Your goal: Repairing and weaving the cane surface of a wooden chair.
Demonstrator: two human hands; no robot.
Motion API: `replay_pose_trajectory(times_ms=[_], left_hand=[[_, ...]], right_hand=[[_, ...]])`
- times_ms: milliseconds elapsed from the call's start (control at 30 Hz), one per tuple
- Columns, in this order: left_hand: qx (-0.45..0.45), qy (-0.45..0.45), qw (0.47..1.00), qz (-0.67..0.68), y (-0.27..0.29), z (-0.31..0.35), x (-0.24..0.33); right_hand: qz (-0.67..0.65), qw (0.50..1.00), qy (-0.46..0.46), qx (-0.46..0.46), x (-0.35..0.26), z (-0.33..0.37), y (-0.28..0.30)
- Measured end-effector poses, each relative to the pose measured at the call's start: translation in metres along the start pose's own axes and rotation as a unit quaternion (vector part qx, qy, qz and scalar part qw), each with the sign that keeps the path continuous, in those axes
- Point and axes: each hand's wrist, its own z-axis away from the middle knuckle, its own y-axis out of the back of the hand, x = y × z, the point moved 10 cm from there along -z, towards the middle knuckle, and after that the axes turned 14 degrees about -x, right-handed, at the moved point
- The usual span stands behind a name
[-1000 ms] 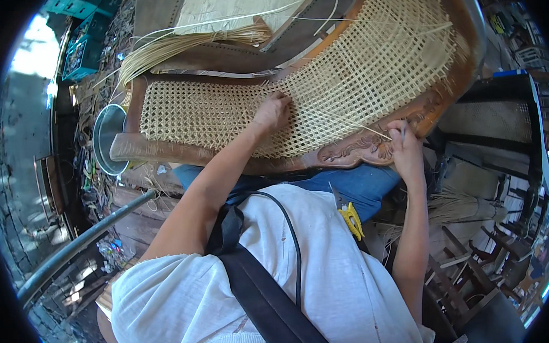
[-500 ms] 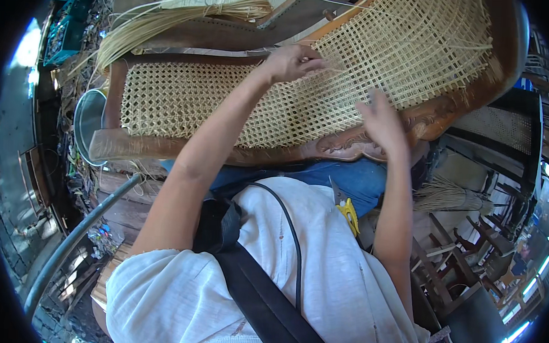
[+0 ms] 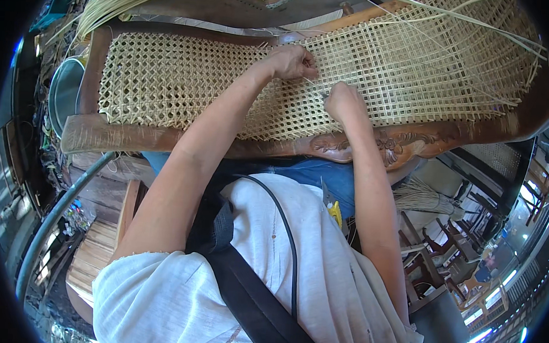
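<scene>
Woven cane webbing [image 3: 174, 79] fills a carved brown wooden frame [image 3: 127, 138] lying across my lap. Over its middle, the fingers of my left hand [image 3: 291, 62] are pinched on a thin pale cane strand [image 3: 309, 81]. The strand slants toward my right hand [image 3: 345, 103], which is closed just above the weave, to the right and a little nearer to me. Something small and dark shows at its fingertips, too small to name. Loose strands [image 3: 462, 17] cross the webbing at the far right.
A bundle of long cane strands [image 3: 118, 5] lies at the far left, beside a metal bucket [image 3: 66, 95]. Yellow-handled scissors [image 3: 335, 212] rest at my waist. A grey pipe [image 3: 58, 213] curves up at the left. Wooden chair parts [image 3: 451, 243] are piled at the right.
My right hand has come left toward my left hand, and its spread fingers have closed. The view has shifted, so the frame sits higher and farther left in it.
</scene>
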Motion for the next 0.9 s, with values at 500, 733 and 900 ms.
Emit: replay_pose_trajectory(times_ms=[500, 733, 900], left_hand=[[-0.018, -0.062, 0.995, -0.073, -0.011, -0.012, 0.011], [-0.070, -0.077, 0.994, 0.012, -0.031, -0.017, 0.015], [-0.045, -0.028, 0.999, 0.009, -0.027, -0.011, 0.006]], right_hand=[[-0.201, 0.978, 0.056, 0.016, 0.037, -0.029, -0.028], [-0.052, 0.998, 0.036, 0.026, 0.035, -0.025, -0.012], [-0.032, 0.992, 0.029, 0.122, 0.029, 0.018, 0.003]])
